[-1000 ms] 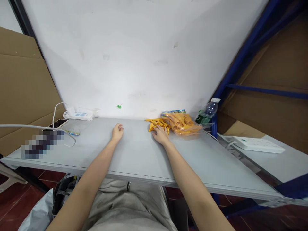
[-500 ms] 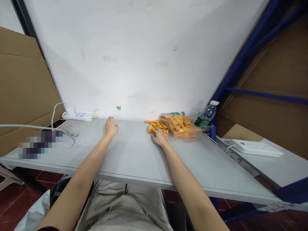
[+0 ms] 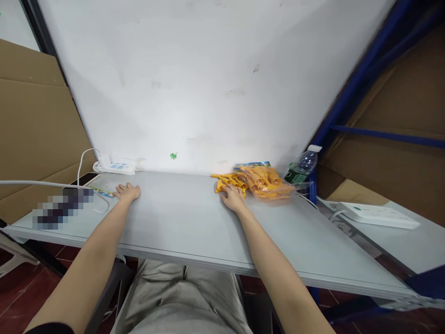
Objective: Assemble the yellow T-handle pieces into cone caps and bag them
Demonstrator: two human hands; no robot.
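Observation:
My left hand (image 3: 127,191) rests on the left part of the table, fingers spread, at the edge of a flat clear plastic packet with a colourful strip (image 3: 104,192). Whether it touches the packet is hard to see. On the right, my right hand (image 3: 233,198) lies over a small pile of loose orange plastic pieces with hollow, horn-like ends (image 3: 229,178), its fingers apart and touching them. Right beside that pile is a clear bag of similar orange pieces (image 3: 269,185) with a printed blue-green header.
A water bottle (image 3: 303,167) leans behind the bag. At the left are a phone (image 3: 86,179), white cables and a white power strip (image 3: 116,167). Another power strip (image 3: 378,216) sits on a lower surface at right. A white wall (image 3: 208,93) closes off the table's back.
My left hand has moved left across the table to the packet with the colourful strip, and its fingers have spread. My right hand stays on the orange pieces.

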